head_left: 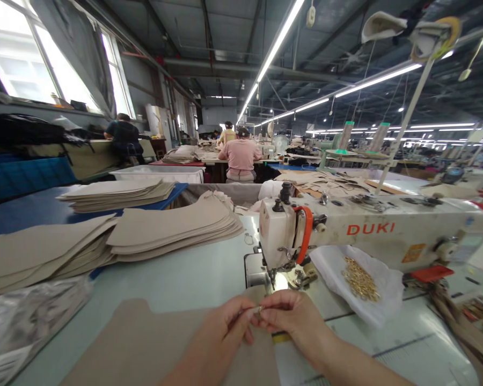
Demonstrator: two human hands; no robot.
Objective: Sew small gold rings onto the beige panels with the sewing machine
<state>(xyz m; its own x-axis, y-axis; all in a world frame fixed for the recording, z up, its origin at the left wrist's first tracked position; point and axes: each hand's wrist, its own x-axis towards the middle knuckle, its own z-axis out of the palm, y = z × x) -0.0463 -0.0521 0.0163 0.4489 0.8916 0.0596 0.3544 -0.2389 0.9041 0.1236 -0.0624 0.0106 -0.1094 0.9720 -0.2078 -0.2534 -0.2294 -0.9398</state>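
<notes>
My left hand (pixel 221 329) and my right hand (pixel 293 316) meet just in front of the needle of a white DUKI sewing machine (pixel 370 230). Both pinch a small metal ring (pixel 260 309) between fingertips, over a beige fabric piece (pixel 137 343) lying flat on the table. Fingers of both hands are closed around the tiny part. A white cloth holding several small brass rings (pixel 360 279) lies under the machine arm, right of my hands.
Stacks of beige cut fabric pieces (pixel 173 225) cover the left of the pale table (pixel 193 273). A clear plastic bag (pixel 28 316) lies at the near left. Thread cones (pixel 344 136) stand behind the machine. People sit at tables further back (pixel 240 155).
</notes>
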